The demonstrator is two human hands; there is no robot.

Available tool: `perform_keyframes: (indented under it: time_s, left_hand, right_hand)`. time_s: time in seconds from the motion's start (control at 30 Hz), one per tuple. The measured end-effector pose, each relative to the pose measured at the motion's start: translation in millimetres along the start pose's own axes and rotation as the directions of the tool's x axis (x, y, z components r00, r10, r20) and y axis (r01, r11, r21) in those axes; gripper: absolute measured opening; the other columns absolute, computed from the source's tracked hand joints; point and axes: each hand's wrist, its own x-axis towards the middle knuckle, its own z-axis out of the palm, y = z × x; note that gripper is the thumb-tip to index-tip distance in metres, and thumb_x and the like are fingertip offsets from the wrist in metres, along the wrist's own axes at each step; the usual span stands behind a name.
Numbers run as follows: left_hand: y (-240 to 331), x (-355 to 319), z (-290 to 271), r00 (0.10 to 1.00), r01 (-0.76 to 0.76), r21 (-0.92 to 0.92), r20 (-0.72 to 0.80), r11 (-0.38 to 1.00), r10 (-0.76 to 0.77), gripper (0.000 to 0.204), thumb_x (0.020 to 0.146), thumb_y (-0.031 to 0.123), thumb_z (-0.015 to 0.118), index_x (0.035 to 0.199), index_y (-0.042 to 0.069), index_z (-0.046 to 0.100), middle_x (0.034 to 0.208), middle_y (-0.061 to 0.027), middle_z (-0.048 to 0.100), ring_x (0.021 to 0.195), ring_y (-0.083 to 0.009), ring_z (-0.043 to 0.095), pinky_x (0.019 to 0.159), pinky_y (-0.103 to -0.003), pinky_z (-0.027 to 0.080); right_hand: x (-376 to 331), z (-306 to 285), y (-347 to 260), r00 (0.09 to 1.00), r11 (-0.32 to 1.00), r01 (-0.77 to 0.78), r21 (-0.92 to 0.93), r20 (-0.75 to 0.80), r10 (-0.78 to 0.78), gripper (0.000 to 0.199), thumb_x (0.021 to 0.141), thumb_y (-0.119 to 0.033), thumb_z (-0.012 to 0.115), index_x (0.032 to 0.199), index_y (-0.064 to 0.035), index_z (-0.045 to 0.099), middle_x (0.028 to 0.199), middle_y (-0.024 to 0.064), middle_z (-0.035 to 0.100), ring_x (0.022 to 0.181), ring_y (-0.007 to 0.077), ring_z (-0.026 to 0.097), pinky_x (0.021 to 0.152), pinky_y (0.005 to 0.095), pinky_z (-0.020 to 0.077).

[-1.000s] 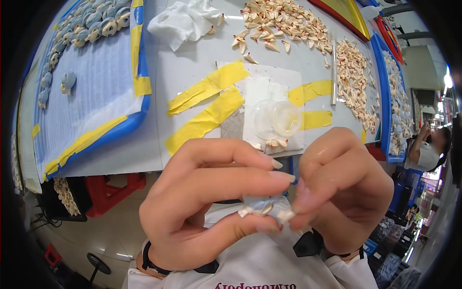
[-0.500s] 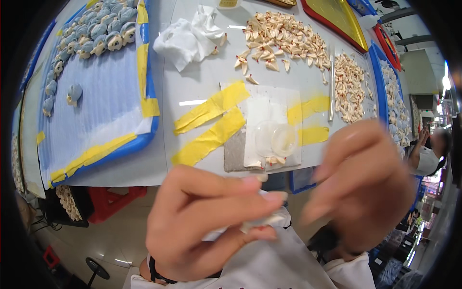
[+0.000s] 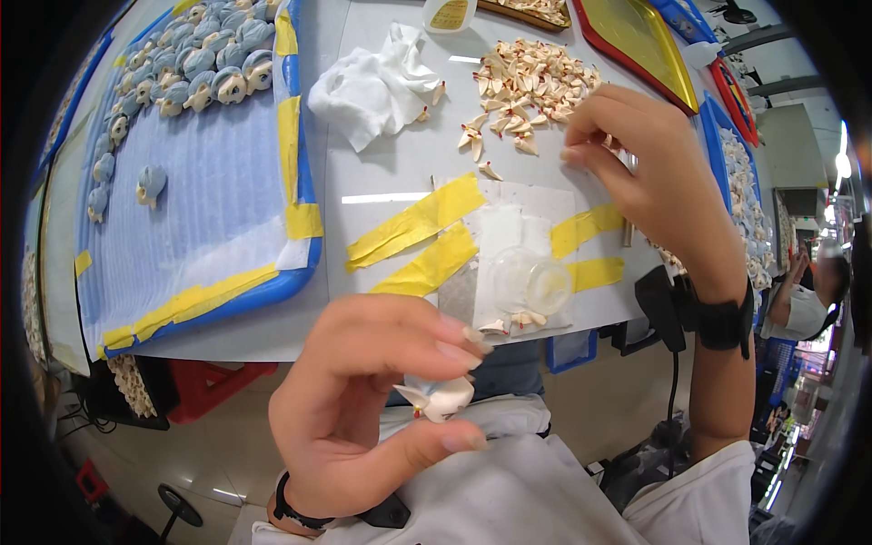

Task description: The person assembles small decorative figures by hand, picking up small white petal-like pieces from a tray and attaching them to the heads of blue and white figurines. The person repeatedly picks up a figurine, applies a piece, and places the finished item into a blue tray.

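My left hand is near my lap and pinches a small white figure piece with an orange tip between thumb and fingers. My right hand reaches out over the white table, fingertips curled at the edge of a pile of small white-and-orange parts; whether it holds one I cannot tell. Below it lies a white pad held down with yellow tape strips, carrying a clear round dish and a few loose parts.
A blue-rimmed tray with rows of blue-and-white figures lies at the left. A crumpled white cloth sits by the pile. Red and yellow trays stand at the back right. Another person stands far right.
My two hands were together at my lap on the small piece. The right hand has let go and reached up to the parts pile; the left keeps the piece.
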Motion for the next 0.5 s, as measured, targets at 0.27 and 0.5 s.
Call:
perform_keyframes:
  time_s: [0.27,0.5]
  left_hand:
    - [-18,-1,-1,0.993,-0.104,-0.063,0.048,0.993,0.107,0.043,0.067,0.018,0.078,0.093,0.005,0.047,0.098,-0.0139,0.048,0.081,-0.0233,0.059,0.067,-0.029,0.051]
    - [-10,-10,5,0.995,0.004,-0.148,0.101,0.989,0.011,0.035,0.074,0.025,0.073,0.091,0.007,0.048,0.098,-0.0143,0.047,0.076,-0.0227,0.060,0.063,-0.026,0.052]
  right_hand:
    - [-66,-27,-54,0.846,0.769,-0.365,0.525,-0.158,0.510,0.012,0.081,0.002,0.054,0.093,0.0037,0.055,0.079,0.0095,0.058,0.072,0.0124,0.054,0.066,0.0204,0.0423]
    - [-79,-17,-66,0.865,0.681,-0.210,0.701,-0.191,0.463,0.013,0.070,0.008,0.059,0.081,0.0024,0.054,0.080,0.0112,0.056,0.072,0.0160,0.054,0.066,0.0245,0.0432]
